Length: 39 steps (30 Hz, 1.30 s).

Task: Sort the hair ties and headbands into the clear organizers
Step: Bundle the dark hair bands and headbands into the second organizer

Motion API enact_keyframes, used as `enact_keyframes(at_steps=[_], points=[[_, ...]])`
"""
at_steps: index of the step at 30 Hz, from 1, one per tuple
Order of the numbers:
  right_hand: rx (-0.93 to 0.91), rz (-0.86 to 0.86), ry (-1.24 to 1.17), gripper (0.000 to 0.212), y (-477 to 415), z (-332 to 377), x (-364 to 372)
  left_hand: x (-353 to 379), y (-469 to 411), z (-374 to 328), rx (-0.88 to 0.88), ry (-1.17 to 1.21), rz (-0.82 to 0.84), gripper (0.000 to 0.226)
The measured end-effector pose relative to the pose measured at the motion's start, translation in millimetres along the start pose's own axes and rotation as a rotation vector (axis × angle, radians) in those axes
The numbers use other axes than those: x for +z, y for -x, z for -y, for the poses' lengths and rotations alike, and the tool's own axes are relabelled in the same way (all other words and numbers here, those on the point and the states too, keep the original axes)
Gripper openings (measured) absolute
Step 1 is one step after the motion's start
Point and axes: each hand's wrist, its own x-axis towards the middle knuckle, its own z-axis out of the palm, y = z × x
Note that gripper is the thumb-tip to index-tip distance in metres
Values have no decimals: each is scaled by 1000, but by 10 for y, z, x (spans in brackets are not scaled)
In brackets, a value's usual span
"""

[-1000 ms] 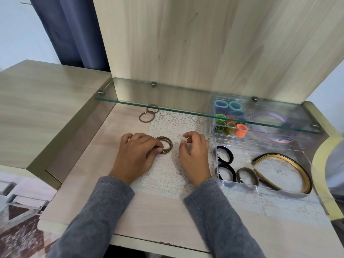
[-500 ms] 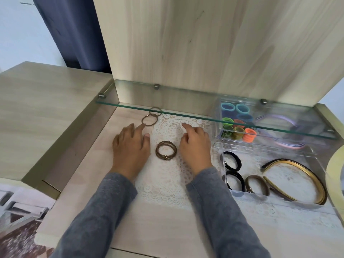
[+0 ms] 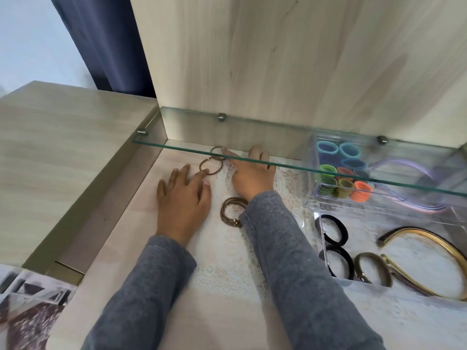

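Note:
A stack of brown hair ties (image 3: 231, 214) lies on the lace mat between my wrists. Farther back, a thin brown tie (image 3: 211, 165) lies flat, with a smaller one (image 3: 216, 149) behind it under the glass shelf. My left hand (image 3: 183, 198) lies flat on the table, its forefinger tip touching the thin tie's rim. My right hand (image 3: 251, 173) reaches under the shelf with straight fingers, one finger beside the smaller tie. At the right, the near clear organizer (image 3: 328, 274) holds black ties, a brown tie and a gold headband (image 3: 429, 238). The far organizer (image 3: 312, 188) holds coloured ties and a lilac headband.
A glass shelf (image 3: 278, 157) runs across just above my right hand's fingers. A wooden back panel stands behind it. A raised wooden side surface (image 3: 63, 152) borders the table on the left. The white lace mat (image 3: 227, 269) covers the middle of the table.
Both hands have moved away from me toward the back. My left hand let go of the brown stack and now touches the thin tie; my right hand has reached under the shelf.

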Motion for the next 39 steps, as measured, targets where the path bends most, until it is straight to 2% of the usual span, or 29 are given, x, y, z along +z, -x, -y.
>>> enact_keyframes(at_steps=[10,18,23,28,33,36,39], points=[[-13,-63,-53,61,130,-84,-31,-28,17,2,-7,90,-38,39],[83,-85,-56,55,425,-273,-127,-57,97,-45,65,18,-175,34],[91,-231,-66,38,607,-379,-43,-120,194,-126,43,45,-230,21],[85,-420,-231,12,788,-417,80,-122,218,-112,-41,80,-271,22],[97,-468,-217,12,942,-447,99,-89,245,-86,12,58,-342,6],[94,-507,-197,9,975,-436,124,-73,258,-68,-50,29,-347,25],[104,-532,-140,8,982,-424,122,-86,261,-80,-181,70,-284,30]])
